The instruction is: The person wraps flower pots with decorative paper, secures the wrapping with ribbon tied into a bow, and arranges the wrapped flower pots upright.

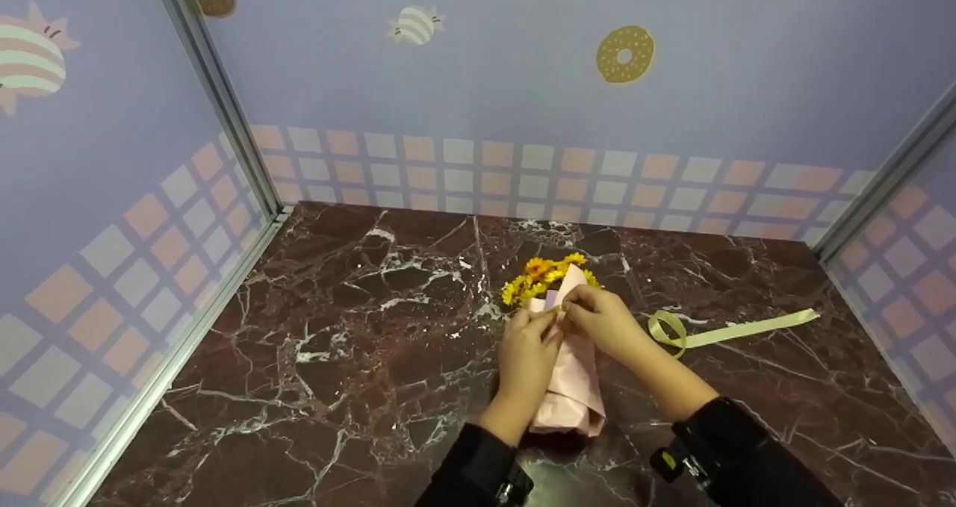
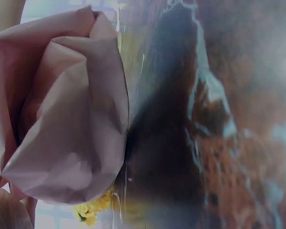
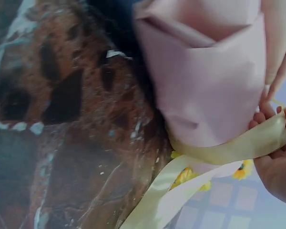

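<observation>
A bouquet of yellow and orange flowers (image 1: 536, 272), wrapped in pale pink paper (image 1: 572, 376), lies on the marble-patterned table with its blossoms pointing away. A pale yellow ribbon (image 3: 229, 150) passes around the wrapping just below the flowers. My right hand (image 1: 609, 324) pinches this ribbon at the top of the bouquet. Fingertip to fingertip with it, my left hand (image 1: 529, 354) pinches a thin bit of the ribbon over the paper. In the left wrist view the folded bottom of the wrapping paper (image 2: 81, 119) covers most of the hand.
To the right, a long tail of the ribbon (image 1: 747, 330) stretches over the dark red marble-patterned table (image 1: 358, 387), with one loop near the bouquet. Patterned panels (image 1: 493, 89) enclose the table at the back and both sides.
</observation>
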Motion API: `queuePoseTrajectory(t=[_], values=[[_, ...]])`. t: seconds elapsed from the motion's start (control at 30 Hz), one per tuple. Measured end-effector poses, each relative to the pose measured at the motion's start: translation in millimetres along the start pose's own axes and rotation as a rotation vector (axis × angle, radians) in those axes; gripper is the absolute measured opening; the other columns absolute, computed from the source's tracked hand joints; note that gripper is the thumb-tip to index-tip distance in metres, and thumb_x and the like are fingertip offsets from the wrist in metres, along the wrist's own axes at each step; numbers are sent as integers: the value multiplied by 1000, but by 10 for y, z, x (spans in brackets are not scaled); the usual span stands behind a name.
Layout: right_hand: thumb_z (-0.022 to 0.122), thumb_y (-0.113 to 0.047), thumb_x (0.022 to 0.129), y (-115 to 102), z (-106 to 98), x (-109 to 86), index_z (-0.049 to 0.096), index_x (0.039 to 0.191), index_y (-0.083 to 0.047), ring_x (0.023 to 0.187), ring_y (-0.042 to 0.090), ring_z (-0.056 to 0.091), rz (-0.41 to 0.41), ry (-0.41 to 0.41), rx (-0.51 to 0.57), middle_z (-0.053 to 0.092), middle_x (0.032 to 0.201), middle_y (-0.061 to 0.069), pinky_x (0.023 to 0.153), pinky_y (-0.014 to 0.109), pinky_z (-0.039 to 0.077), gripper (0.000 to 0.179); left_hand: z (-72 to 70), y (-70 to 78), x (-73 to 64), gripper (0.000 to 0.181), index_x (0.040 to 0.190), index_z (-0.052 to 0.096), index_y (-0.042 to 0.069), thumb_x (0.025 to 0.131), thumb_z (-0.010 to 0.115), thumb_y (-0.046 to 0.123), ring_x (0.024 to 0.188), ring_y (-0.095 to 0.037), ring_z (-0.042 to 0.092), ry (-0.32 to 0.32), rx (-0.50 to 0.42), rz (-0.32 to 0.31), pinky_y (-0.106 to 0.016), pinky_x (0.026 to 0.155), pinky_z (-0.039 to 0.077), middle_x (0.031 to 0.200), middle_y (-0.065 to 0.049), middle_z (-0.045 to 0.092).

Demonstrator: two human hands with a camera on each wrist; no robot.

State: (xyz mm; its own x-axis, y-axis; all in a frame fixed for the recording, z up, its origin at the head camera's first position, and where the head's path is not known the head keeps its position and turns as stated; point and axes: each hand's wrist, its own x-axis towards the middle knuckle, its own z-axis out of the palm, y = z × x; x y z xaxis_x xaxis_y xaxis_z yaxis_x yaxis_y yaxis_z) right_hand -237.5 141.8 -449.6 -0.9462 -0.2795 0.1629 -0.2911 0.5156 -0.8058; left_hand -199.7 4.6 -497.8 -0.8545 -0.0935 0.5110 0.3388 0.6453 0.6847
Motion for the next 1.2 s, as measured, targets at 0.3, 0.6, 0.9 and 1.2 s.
queuePoseTrajectory(t=[0.3, 0.6, 0.9, 1.2], values=[[44, -2, 96, 20, -90, 24, 54, 90, 7, 59, 18, 52, 40, -142, 218, 55, 64, 7, 55, 28, 44, 15, -7, 84, 12, 38, 115, 73, 11, 77, 79, 9, 98, -26, 59, -64, 48, 9, -37, 84, 50, 106, -7, 65], [52, -3, 97, 32, -186, 9, 59, 98, 18, 66, 13, 60, 24, -299, 334, 65, 73, 8, 62, 24, 50, 22, -6, 79, 109, 7, 80, 71, 9, 78, 74, 3, 86, -23, 60, -110, -142, -81, -37, 78, 51, 93, -5, 66], [68, -1, 88, 41, -313, -28, 72, 96, 10, 78, 14, 64, 7, -186, 117, 71, 89, 17, 67, 21, 52, 14, -73, 62, 188, 9, 86, 70, 3, 84, 69, 11, 84, -13, 58, -229, -516, -346, -28, 78, 51, 88, -1, 63], [60, 3, 85, 183, -393, -83, 66, 107, 10, 79, 14, 59, 14, -242, 142, 68, 91, 14, 68, 24, 51, 24, -61, 64, 207, 7, 84, 62, -10, 81, 59, -4, 86, -16, 62, -220, -849, -430, -25, 78, 52, 98, -15, 68]])
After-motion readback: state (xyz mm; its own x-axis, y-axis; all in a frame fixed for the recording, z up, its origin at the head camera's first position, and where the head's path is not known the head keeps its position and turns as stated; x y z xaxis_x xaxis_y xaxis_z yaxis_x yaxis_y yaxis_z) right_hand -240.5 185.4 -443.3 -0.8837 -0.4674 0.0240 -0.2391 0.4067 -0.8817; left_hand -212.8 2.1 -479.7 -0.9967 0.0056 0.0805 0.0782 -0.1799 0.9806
